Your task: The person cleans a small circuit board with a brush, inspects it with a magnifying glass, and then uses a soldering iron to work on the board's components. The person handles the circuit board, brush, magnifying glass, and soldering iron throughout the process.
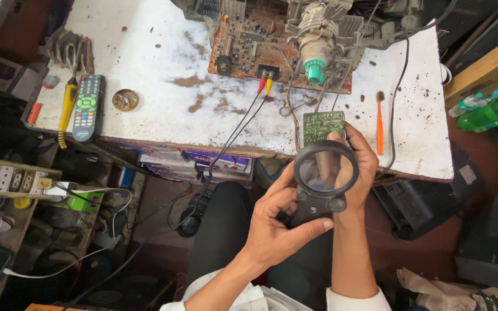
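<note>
My left hand [275,227] grips the black handle of a round magnifying glass [325,173], thumb stretched across the handle's base. My right hand [357,167] holds a small green circuit board [322,125] upright behind the lens, fingers wrapped around its lower edge. Thin wires run from that board up to a larger brown circuit board [246,49] and a dusty metal assembly with a teal knob [314,70] at the far side of the stained white worktop [162,109]. Both hands hover over my lap, just in front of the table edge.
On the worktop lie a remote control [87,106], a yellow-handled tool [66,106], a small round tin [125,99] and an orange brush [379,124]. Red and yellow plugs [265,85] trail black cables downward. A power strip [12,178] sits left; green bottles [488,109] stand right.
</note>
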